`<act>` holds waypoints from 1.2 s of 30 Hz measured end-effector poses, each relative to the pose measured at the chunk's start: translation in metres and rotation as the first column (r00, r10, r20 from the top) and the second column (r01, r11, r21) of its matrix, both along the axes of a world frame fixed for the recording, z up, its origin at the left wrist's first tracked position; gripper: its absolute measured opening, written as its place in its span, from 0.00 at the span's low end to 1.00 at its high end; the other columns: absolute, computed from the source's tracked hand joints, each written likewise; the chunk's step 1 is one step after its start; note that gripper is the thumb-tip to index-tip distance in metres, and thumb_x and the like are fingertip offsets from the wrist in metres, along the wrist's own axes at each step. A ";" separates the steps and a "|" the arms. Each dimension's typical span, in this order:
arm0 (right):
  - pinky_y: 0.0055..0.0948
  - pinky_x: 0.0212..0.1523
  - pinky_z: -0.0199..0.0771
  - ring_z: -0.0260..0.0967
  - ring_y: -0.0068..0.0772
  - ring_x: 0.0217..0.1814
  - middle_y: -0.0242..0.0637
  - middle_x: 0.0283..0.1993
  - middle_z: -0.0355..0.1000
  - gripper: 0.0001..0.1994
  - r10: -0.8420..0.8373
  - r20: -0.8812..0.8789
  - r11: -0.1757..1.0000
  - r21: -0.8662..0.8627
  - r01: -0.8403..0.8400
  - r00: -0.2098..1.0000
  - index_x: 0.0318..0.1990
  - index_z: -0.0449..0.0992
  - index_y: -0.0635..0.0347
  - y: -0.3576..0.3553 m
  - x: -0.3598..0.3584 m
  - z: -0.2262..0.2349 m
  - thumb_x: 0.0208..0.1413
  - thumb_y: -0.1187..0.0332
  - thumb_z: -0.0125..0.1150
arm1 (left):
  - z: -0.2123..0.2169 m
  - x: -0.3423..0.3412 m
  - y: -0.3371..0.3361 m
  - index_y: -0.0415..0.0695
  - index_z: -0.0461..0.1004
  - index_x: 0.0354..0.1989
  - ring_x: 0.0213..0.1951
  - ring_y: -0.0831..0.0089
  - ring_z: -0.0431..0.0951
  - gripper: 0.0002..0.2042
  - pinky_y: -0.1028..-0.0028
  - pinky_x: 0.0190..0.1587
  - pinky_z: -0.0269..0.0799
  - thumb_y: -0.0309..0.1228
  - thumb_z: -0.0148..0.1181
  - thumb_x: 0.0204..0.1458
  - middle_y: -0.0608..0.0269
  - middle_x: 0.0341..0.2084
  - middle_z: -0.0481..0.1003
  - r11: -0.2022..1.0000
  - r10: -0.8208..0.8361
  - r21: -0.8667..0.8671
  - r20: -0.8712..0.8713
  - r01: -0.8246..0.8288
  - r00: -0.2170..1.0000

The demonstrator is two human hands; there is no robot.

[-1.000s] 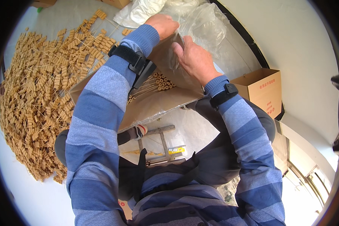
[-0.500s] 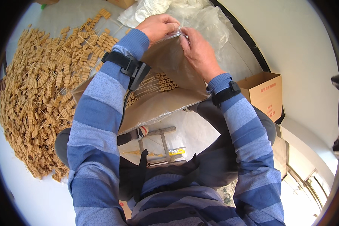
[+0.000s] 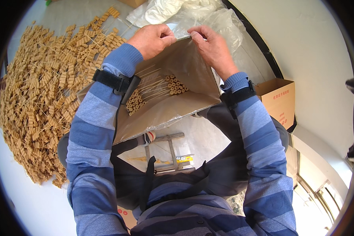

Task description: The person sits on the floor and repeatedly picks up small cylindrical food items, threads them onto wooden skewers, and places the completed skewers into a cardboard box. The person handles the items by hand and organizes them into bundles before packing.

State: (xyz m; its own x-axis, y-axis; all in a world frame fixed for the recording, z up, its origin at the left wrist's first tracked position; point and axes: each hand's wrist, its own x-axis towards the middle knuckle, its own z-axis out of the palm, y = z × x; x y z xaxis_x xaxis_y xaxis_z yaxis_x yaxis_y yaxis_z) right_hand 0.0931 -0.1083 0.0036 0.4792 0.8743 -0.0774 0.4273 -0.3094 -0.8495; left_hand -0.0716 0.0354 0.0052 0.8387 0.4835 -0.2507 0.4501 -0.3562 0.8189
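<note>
Left hand (image 3: pixel 152 41) and right hand (image 3: pixel 214 50) have moved apart along the box's (image 3: pixel 194 65) far edge.
From the head view, it seems best to pull the clear liner (image 3: pixel 161 124) gently and flat. Both hands reach forward, turned inward, each grip pinching the liner. The open box is under them, brown ring sticks (image 3: pixel 177 86) inside.

My blue top (image 3: pixel 91 133) has broad light and dark stripes, long sleeves and ribbed cuffs (image 3: pixel 124 59); black straps (image 3: pixel 108 80) circle both wrists, above dark trousers (image 3: pixel 228 169) and a red-striped shoe (image 3: pixel 149 136).
</note>
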 end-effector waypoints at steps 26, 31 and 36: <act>0.50 0.44 0.74 0.76 0.57 0.44 0.50 0.41 0.78 0.11 0.218 0.541 0.950 -0.310 -0.049 0.812 0.45 0.70 0.62 0.004 -0.011 -0.007 0.61 0.64 0.54 | -0.011 -0.026 0.004 0.37 0.70 0.33 0.35 0.57 0.77 0.12 0.63 0.42 0.73 0.35 0.54 0.57 0.48 0.30 0.77 0.973 0.208 0.112 -0.054 -0.201 0.977; 0.52 0.42 0.74 0.76 0.57 0.41 0.52 0.37 0.78 0.10 0.218 0.567 0.950 -0.311 -0.038 0.795 0.42 0.67 0.63 0.006 -0.020 -0.004 0.62 0.65 0.53 | 0.006 -0.031 -0.010 0.37 0.72 0.36 0.39 0.50 0.78 0.10 0.58 0.45 0.74 0.33 0.54 0.59 0.47 0.33 0.76 0.851 0.173 0.490 0.083 -0.191 0.981; 0.54 0.40 0.73 0.76 0.60 0.38 0.53 0.34 0.78 0.10 0.233 0.533 0.942 -0.332 -0.052 0.813 0.43 0.65 0.63 0.004 -0.018 -0.004 0.62 0.65 0.52 | 0.010 -0.052 -0.076 0.40 0.72 0.35 0.39 0.53 0.76 0.04 0.60 0.44 0.72 0.26 0.57 0.54 0.52 0.36 0.72 0.806 -0.234 0.506 -0.202 0.306 0.951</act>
